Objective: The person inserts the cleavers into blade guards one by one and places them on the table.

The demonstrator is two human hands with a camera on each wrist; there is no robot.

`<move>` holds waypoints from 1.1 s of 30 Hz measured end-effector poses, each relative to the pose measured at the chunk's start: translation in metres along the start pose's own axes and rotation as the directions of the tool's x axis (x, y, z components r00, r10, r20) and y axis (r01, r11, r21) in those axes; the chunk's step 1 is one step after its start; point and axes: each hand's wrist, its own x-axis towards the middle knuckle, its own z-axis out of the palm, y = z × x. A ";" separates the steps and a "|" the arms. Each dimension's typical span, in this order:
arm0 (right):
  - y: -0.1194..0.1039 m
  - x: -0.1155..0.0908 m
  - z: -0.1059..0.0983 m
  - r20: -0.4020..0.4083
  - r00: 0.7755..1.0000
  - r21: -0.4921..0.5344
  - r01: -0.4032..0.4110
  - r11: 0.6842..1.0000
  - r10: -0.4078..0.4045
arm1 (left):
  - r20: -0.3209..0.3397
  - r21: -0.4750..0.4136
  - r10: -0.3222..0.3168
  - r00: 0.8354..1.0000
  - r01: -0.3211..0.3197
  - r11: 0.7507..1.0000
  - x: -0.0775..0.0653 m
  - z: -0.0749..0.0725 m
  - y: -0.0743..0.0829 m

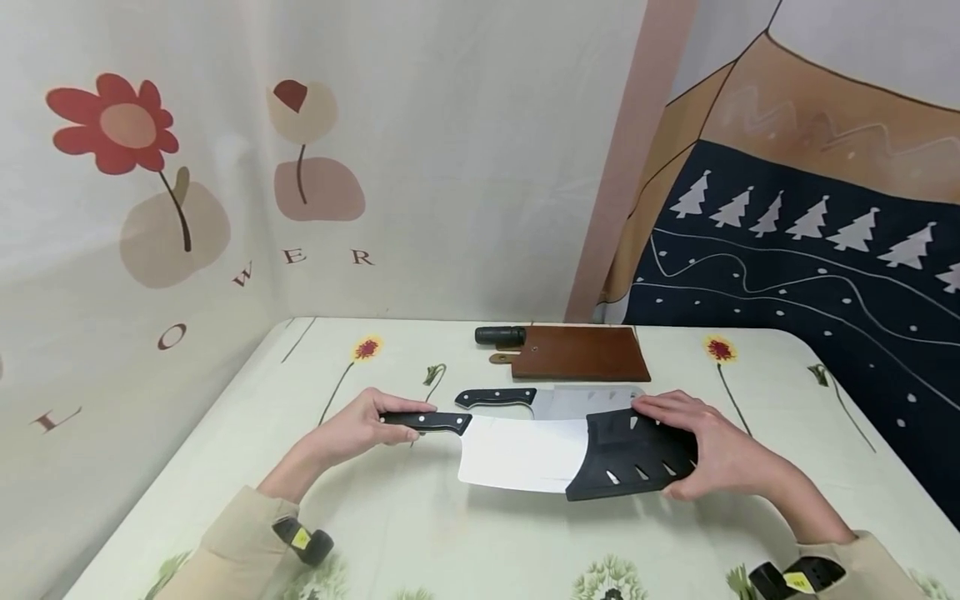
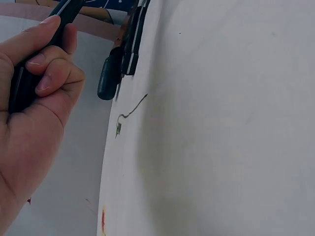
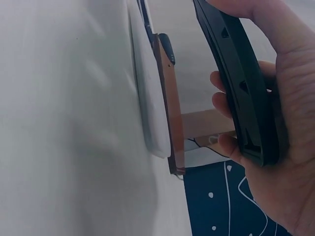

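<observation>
Above the table, a cleaver [image 1: 521,454] with a broad bright blade is held level. My left hand [image 1: 352,429] grips its black riveted handle [image 1: 442,422], with curled fingers visible in the left wrist view. A black slotted blade sheath [image 1: 637,458] covers the right end of the blade, and the part nearer the handle is bare. My right hand [image 1: 712,446] holds this sheath by its outer end, thumb on one edge and fingers on the other. In the right wrist view the slotted sheath [image 3: 243,88] lies between thumb and fingers.
Just behind the cleaver lies a second knife with a black handle [image 1: 498,397] and a pale, partly hidden blade [image 1: 585,402]. Farther back is a brown sheath [image 1: 581,352] with a black handle [image 1: 501,336] at its left. A flowered cloth covers the table [image 1: 390,533]; printed curtains hang behind.
</observation>
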 end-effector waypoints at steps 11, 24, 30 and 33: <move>0.002 -0.002 0.003 -0.001 1.000 -0.006 -0.018 1.000 0.018 | -0.030 -0.020 -0.014 0.999 0.013 1.000 -0.003 0.009 -0.005; 0.010 0.001 0.006 -0.075 0.997 0.000 -0.011 1.000 0.011 | -0.066 -0.016 -0.022 0.998 0.021 1.000 0.012 0.020 -0.002; 0.009 0.001 0.006 -0.069 0.997 0.001 -0.040 0.999 0.040 | -0.076 -0.019 -0.019 0.997 0.018 1.000 0.015 0.020 -0.003; 0.009 0.003 0.007 -0.069 0.996 -0.011 -0.054 0.998 0.053 | -0.091 -0.025 -0.015 0.996 0.013 1.000 0.015 0.020 -0.003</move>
